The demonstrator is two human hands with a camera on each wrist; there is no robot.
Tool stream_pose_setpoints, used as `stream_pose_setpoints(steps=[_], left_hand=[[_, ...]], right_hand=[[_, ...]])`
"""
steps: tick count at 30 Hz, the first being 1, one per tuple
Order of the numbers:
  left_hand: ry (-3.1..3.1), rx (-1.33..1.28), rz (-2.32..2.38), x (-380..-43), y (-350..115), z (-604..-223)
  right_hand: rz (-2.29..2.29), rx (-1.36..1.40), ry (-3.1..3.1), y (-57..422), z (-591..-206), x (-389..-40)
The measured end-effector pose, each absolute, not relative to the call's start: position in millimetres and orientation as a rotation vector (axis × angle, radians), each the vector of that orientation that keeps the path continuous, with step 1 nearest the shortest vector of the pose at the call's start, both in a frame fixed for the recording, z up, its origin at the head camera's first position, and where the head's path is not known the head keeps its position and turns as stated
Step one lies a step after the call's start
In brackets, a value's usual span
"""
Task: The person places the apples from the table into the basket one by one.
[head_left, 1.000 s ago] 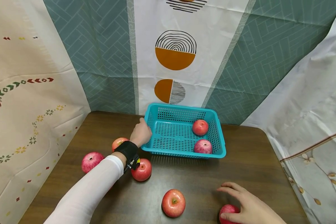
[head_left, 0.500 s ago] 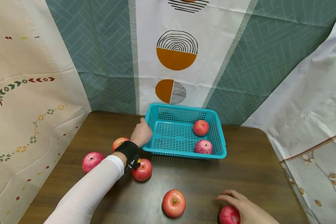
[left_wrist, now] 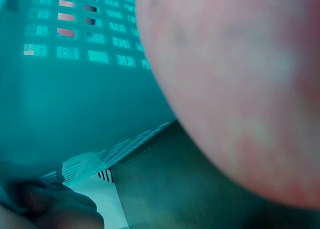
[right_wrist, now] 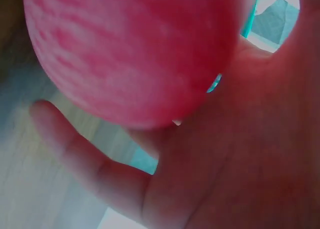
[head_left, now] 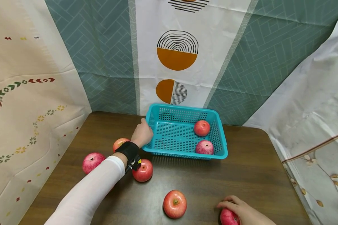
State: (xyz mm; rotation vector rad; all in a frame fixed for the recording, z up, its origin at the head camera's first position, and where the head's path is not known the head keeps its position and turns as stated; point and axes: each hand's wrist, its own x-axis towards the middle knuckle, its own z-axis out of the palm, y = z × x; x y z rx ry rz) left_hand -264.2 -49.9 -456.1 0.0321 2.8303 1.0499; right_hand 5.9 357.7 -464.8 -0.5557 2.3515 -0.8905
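In the head view my left hand grips the left rim of a teal plastic basket. Its curled fingers show at the basket wall in the left wrist view. My right hand is at the lower right, its fingers bent over the far side of a red apple. Seen from the right wrist, the apple lies close against the palm, while one finger stands away from it. The thumb's contact is hidden. Two red apples, one upper and one lower, sit at the basket's right end.
A lone apple stands at the front middle of the brown table. Around my left forearm are more apples: one by the wrist, one behind it and one farther left. Patterned cloth hangs behind the table.
My right hand has shifted slightly left and its fingers have come down around the apple at the lower right. My left hand and the basket stay in place.
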Motion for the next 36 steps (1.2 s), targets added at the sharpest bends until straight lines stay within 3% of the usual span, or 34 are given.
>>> stream_pose_setpoints(steps=[8,36], left_hand=[[2.819,0.034,1.067,-265.8,-50.7,-456.1],[2.818,0.028,1.060,-266.0,-51.4,-456.3]], right_hand=[[-0.913,-0.666,2.357,354.4,-471.3,5.6],[-0.812,-0.576,2.462,347.4,-451.4,-5.3]])
